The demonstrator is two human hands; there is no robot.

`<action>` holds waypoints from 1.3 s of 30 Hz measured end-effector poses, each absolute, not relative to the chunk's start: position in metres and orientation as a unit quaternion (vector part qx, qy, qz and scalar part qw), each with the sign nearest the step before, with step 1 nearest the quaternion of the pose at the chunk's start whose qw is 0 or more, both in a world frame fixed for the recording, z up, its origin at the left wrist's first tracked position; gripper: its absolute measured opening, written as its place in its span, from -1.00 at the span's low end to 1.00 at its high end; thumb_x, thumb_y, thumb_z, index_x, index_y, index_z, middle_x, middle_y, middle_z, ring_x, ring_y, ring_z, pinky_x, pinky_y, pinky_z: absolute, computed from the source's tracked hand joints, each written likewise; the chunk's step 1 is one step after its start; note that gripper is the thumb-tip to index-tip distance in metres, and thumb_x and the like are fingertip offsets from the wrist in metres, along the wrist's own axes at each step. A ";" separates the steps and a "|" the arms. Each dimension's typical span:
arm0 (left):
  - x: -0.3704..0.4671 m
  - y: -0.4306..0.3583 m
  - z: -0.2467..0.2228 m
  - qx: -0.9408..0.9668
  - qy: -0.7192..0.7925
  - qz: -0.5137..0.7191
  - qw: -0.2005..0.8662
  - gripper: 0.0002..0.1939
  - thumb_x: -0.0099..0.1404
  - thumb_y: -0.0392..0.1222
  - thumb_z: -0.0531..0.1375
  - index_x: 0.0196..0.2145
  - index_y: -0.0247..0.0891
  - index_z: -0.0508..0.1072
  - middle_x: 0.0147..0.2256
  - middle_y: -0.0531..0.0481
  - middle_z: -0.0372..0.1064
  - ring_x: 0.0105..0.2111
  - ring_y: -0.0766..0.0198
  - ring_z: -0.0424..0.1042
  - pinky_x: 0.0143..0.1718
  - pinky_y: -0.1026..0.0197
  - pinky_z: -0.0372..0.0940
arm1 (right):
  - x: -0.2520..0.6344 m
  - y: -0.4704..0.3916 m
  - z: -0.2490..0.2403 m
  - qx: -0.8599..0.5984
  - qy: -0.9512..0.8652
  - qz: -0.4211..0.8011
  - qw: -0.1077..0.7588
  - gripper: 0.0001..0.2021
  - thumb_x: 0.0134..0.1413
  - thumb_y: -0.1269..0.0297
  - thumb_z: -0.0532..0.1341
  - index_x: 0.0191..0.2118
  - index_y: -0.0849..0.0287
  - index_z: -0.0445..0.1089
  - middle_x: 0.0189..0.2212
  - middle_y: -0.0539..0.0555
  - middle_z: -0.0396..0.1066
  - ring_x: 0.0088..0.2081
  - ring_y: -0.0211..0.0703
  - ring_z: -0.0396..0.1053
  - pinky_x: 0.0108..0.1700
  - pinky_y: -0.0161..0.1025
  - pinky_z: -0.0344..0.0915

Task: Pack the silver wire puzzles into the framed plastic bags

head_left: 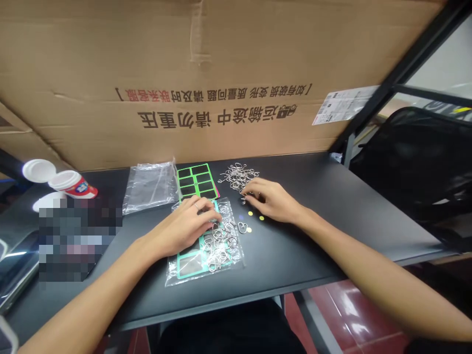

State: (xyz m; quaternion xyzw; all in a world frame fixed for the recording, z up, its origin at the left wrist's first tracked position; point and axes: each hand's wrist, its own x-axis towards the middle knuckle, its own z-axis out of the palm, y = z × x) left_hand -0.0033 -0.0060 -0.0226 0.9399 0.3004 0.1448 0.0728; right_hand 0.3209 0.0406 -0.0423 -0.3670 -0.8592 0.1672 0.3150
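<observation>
Head view: black matte table [332,206], smooth, with a large corrugated cardboard sheet [221,73] leaning along its far edge; printed characters on it read upside down, and a white label [341,104] sits near its right end. Toward the far left corner, a white tub with a red and blue label [73,184] lies on its side, its round white lid [38,170] just beside it. A blurred patch covers part of the left side. An empty clear plastic bag [150,186], crinkled and glossy, lies left of a green card with black rectangles [196,181]. A black chair [416,162] stands off the right edge.

Loose pile of thin silver wire hooks [239,176] rests near the far edge at centre, tangled, shiny. Right hand [271,200] lies palm down at the pile's near side, fingertips touching hooks; whether any hook is pinched cannot be told. Small yellow round dots [255,216] lie on the bare table just beside that hand.

Nearer the front edge lies a second clear bag [206,248], flat, with a green-framed card [190,263] inside and more wire hooks [219,246] heaped on it. Left hand [186,228], a ring on one finger, presses flat on this bag's far end, fingers extended, not clenched, covering part of the card.
</observation>
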 end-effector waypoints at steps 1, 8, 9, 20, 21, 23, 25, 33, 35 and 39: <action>-0.004 -0.005 -0.024 0.940 0.300 0.149 0.072 -0.76 0.65 -0.25 0.08 0.10 -0.07 0.52 0.04 -0.11 0.41 0.03 0.06 0.36 0.07 0.00 0.36 | 0.323 0.042 -0.042 -0.372 -0.857 0.150 0.322 -0.82 0.38 0.32 0.23 -0.05 0.16 0.60 -0.15 0.14 0.58 -0.39 -0.21 0.36 -0.25 -0.22 0.33; -0.006 -0.004 -0.027 0.941 0.293 0.148 0.080 -0.76 0.66 -0.24 0.07 0.15 -0.11 0.46 0.06 -0.13 0.40 0.06 0.04 0.36 0.09 -0.06 0.35 | 0.333 0.042 -0.036 -0.413 -0.873 0.167 0.198 -0.77 0.27 0.41 0.21 -0.10 0.15 0.63 -0.54 -0.08 0.41 -0.49 -0.25 0.29 -0.32 -0.27 0.15; -0.006 -0.004 -0.026 0.941 0.292 0.151 0.082 -0.78 0.66 -0.23 0.07 0.12 -0.13 0.46 0.05 -0.13 0.40 0.04 0.05 0.37 0.08 -0.05 0.36 | 0.333 0.042 -0.036 -0.419 -0.872 0.169 0.186 -0.75 0.27 0.41 0.21 -0.08 0.14 0.64 -0.54 -0.08 0.41 -0.49 -0.24 0.29 -0.32 -0.27 0.14; -0.007 -0.002 -0.024 0.934 0.287 0.202 0.067 -0.82 0.64 -0.29 0.08 -0.01 -0.16 0.49 0.11 -0.13 0.47 0.14 0.05 0.45 0.17 -0.10 0.38 | 0.333 0.033 -0.030 -0.301 -0.893 0.245 0.227 -0.70 0.34 0.33 0.22 0.04 0.17 0.66 -0.47 -0.03 0.55 -0.53 -0.27 0.30 -0.35 -0.29 0.25; -0.007 -0.002 -0.024 0.934 0.287 0.202 0.066 -0.82 0.64 -0.29 0.07 -0.01 -0.16 0.48 0.11 -0.13 0.47 0.13 0.06 0.46 0.17 -0.10 0.39 | 0.332 0.031 -0.028 -0.265 -0.899 0.275 0.217 -0.72 0.31 0.36 0.22 -0.03 0.17 0.68 -0.43 -0.01 0.60 -0.52 -0.28 0.32 -0.37 -0.30 0.27; -0.007 -0.002 -0.024 0.933 0.286 0.206 0.068 -0.82 0.65 -0.29 0.06 0.00 -0.17 0.47 0.10 -0.13 0.48 0.12 0.07 0.46 0.17 -0.09 0.40 | 0.329 0.026 -0.026 -0.213 -0.902 0.321 0.197 -0.73 0.24 0.42 0.23 -0.09 0.17 0.70 -0.34 0.03 0.67 -0.51 -0.29 0.37 -0.40 -0.32 0.28; -0.007 -0.003 -0.024 0.931 0.291 0.207 0.079 -0.81 0.65 -0.30 0.05 0.00 -0.18 0.46 0.11 -0.14 0.47 0.14 0.07 0.46 0.16 -0.07 0.42 | 0.326 0.023 -0.025 -0.190 -0.902 0.347 0.173 -0.70 0.17 0.46 0.23 -0.10 0.17 0.71 -0.30 0.04 0.69 -0.50 -0.29 0.37 -0.42 -0.33 0.27; -0.009 -0.004 -0.025 0.921 0.320 0.192 0.107 -0.78 0.66 -0.28 0.02 0.03 -0.18 0.46 0.24 -0.20 0.36 0.12 0.11 0.50 0.08 0.01 0.47 | 0.327 0.032 -0.028 -0.371 -0.902 0.165 0.145 -0.65 0.31 0.37 0.20 0.07 0.15 0.68 -0.52 -0.02 0.54 -0.51 -0.21 0.36 -0.32 -0.25 0.21; -0.009 -0.004 -0.026 0.922 0.317 0.193 0.107 -0.80 0.66 -0.26 0.03 0.03 -0.17 0.46 0.23 -0.20 0.37 0.13 0.10 0.49 0.09 0.00 0.47 | 0.329 0.035 -0.029 -0.419 -0.888 0.115 0.152 -0.61 0.35 0.35 0.19 0.17 0.17 0.63 -0.54 -0.03 0.51 -0.50 -0.18 0.37 -0.32 -0.24 0.17; -0.009 -0.003 -0.026 0.924 0.311 0.194 0.108 -0.82 0.66 -0.24 0.06 0.04 -0.16 0.46 0.22 -0.19 0.37 0.20 0.06 0.47 0.14 -0.03 0.47 | 0.329 0.032 -0.030 -0.370 -0.897 0.149 0.192 -0.59 0.39 0.33 0.18 0.26 0.18 0.54 -0.54 -0.07 0.48 -0.51 -0.21 0.35 -0.32 -0.26 0.20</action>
